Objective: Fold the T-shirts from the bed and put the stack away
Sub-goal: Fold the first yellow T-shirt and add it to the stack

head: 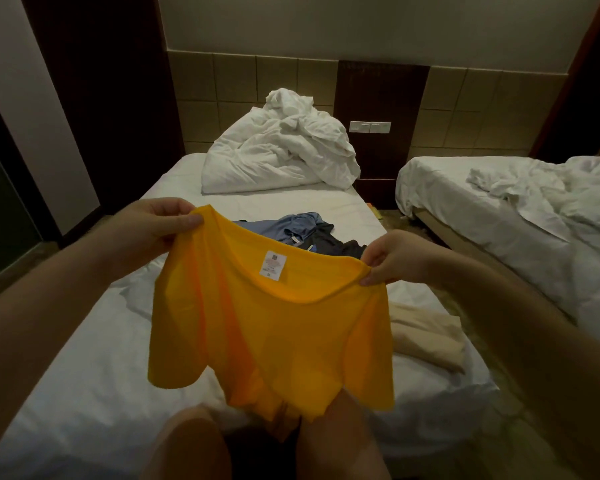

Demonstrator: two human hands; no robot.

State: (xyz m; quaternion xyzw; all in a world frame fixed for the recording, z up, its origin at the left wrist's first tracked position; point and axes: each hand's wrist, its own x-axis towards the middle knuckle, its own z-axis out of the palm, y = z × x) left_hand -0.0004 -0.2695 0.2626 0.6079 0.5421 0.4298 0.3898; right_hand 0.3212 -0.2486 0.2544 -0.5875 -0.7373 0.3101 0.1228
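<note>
Two hands hold a bright yellow cotton T-shirt (267,327) up over the white-sheeted bed (84,358): the left hand (153,226) pinches one shoulder, the right hand (392,258) pinches the other. Behind it lie a crumpled blue T-shirt (291,226), a dark T-shirt (336,245) and a folded beige garment (426,337).

Yellow-orange T-shirt (271,327) with white label (273,265), blue shirt (291,226), black shirt (336,244), beige garment (426,336), white bed sheet (84,375)

T-shirt (271,334) above bed (84,375); shirt pile (302,230) behind it; folded garment (426,337) right.
</note>
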